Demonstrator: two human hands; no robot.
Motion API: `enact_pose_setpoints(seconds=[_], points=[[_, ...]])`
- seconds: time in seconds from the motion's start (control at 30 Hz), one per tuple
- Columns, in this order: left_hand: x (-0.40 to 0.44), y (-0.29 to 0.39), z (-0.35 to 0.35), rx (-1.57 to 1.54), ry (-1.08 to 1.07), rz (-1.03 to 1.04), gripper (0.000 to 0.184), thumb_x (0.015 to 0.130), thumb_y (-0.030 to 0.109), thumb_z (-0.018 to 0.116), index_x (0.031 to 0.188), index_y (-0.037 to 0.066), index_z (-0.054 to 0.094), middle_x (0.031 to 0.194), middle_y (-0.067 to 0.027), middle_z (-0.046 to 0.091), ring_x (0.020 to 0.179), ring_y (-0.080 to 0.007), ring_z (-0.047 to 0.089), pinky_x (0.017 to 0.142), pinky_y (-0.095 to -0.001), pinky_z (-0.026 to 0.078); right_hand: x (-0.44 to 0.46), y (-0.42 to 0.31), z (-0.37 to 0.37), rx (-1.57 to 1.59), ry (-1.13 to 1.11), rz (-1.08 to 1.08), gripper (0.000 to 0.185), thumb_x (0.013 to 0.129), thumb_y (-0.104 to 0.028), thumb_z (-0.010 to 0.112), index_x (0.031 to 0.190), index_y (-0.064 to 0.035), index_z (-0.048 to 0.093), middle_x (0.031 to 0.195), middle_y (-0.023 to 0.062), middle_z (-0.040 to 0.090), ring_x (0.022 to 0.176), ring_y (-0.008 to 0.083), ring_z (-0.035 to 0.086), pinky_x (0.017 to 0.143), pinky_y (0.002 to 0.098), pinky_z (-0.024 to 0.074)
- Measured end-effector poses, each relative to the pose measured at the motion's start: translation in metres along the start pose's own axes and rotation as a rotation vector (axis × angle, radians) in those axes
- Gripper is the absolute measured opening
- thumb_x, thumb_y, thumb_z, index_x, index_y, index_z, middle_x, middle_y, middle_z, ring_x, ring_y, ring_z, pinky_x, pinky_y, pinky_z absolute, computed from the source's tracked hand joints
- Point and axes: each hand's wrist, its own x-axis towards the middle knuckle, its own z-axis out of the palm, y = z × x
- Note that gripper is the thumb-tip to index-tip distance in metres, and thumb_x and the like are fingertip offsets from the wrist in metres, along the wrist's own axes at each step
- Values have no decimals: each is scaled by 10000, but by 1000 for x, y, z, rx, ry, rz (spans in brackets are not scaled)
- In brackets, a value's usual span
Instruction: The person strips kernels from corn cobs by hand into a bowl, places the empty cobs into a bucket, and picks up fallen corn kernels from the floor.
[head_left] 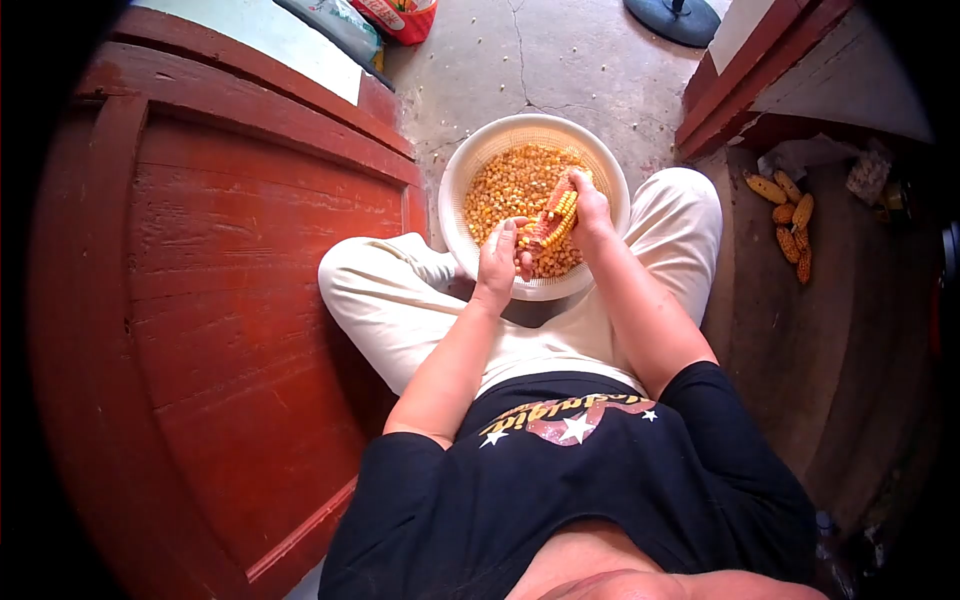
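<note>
A person (600,490) in a black T-shirt (540,480) and cream trousers (375,290) is sitting. At twelve o'clock, the half-open left hand (494,262) is curving beside a partly stripped, yellow corn cob (563,214), contact unclear; the right hand (592,207) is gripping it over a round white plastic basin (450,215) of loose golden kernels (495,188). Orange-yellow cobs (801,212) are lying at two o'clock; a red container (408,22) is standing farther at eleven.

We are wearing a dark short-sleeved T-shirt (590,495) with gold lettering (545,413) and white stars (577,429), and are sporting cream-coloured trousers (672,222).
</note>
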Motion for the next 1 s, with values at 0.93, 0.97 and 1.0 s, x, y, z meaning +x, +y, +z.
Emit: enact_pose_setpoints(seconds=[0.93, 0.97, 1.0], points=[[9, -5, 11, 849, 154, 444, 349, 857, 366, 518, 874, 20, 558, 718, -125, 614, 671, -310, 607, 598, -369, 463, 25, 23, -14, -334, 99, -261, 530, 703, -360, 628, 968, 95, 569, 902, 199, 607, 849, 283, 578, 789, 356, 435], [9, -7, 12, 848, 155, 444, 349, 857, 366, 518, 874, 20, 558, 718, -125, 614, 671, -310, 607, 598, -369, 463, 25, 24, -14, -379, 122, -257, 531, 704, -365, 625, 969, 91, 569, 907, 204, 606, 858, 290, 576, 797, 360, 430], [5, -1, 20, 1034, 152, 394, 383, 840, 398, 530, 893, 20, 550, 726, -131, 615, 675, -313, 607, 605, -369, 465, 21, 22, -12, -425, 144, -251, 532, 705, -370, 622, 971, 88, 569, 911, 208, 605, 867, 297, 575, 805, 365, 426]])
